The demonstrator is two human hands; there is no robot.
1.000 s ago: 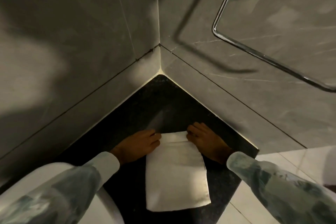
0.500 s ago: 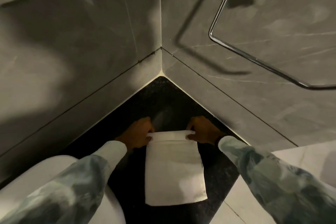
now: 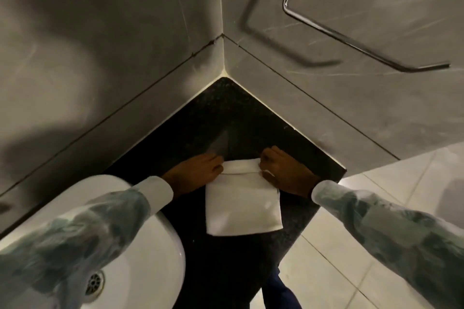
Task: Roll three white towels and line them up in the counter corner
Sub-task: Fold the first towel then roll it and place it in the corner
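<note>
One white towel (image 3: 242, 204) lies flat on the black speckled counter (image 3: 226, 113), its near edge towards me. Its far edge is turned over into a short roll (image 3: 239, 167). My left hand (image 3: 198, 170) pinches the roll's left end and my right hand (image 3: 281, 170) pinches its right end. Both hands rest on the counter a little short of the corner where the two grey walls meet. I see only this one towel.
A white basin (image 3: 140, 258) with a metal drain (image 3: 94, 283) fills the lower left, under my left sleeve. A chrome towel rail (image 3: 351, 44) juts from the right wall above the counter. Pale floor tiles (image 3: 376, 208) lie beyond the counter's right edge.
The towel's far edge has been folded over and rolled towards me, so the flat part is shorter. Both hands closed on the roll's ends. The camera tilted down, and the basin came into view.
</note>
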